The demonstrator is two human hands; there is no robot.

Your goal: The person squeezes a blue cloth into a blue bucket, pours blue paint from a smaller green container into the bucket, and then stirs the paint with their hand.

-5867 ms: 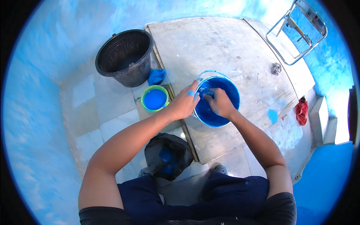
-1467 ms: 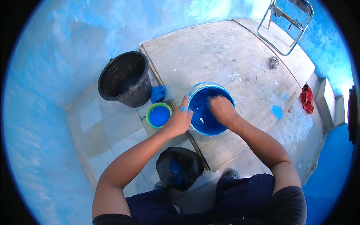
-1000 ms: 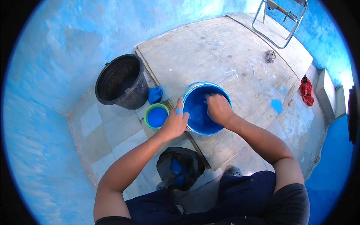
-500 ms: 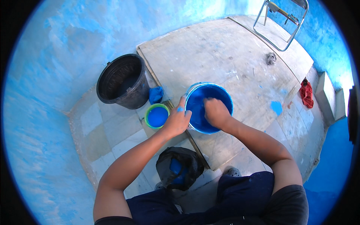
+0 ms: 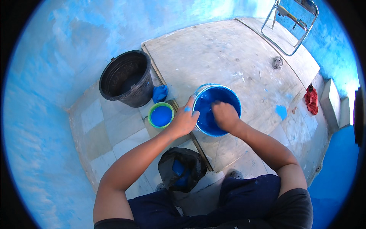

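A round bucket (image 5: pixel 229 92) with blue walls and blue paint inside stands on the pale board in front of me. My left hand (image 5: pixel 184 121) grips its left rim, thumb and fingers on either side of the edge. Over the paint, inside the bucket's mouth, my right hand (image 5: pixel 227 116) is closed in a fist; whatever it holds is hidden by the fingers and the paint. Blue paint marks my left hand. Just left of that hand, a lime-green bowl (image 5: pixel 149 117) holds lighter blue paint.
A big black tub (image 5: pixel 144 96) stands at the left, beside a crumpled blue cloth (image 5: pixel 160 93). Near my feet lies a black plastic bag (image 5: pixel 198 162) with something blue inside. On the board (image 5: pixel 190 53) are a grey wad (image 5: pixel 277 62) and a metal-framed chair (image 5: pixel 292 18). A red cloth (image 5: pixel 312 102) lies at right.
The whole view has shifted slightly. My left hand keeps its grip on the bucket's rim, and my right fist stays over the paint, only slightly moved.
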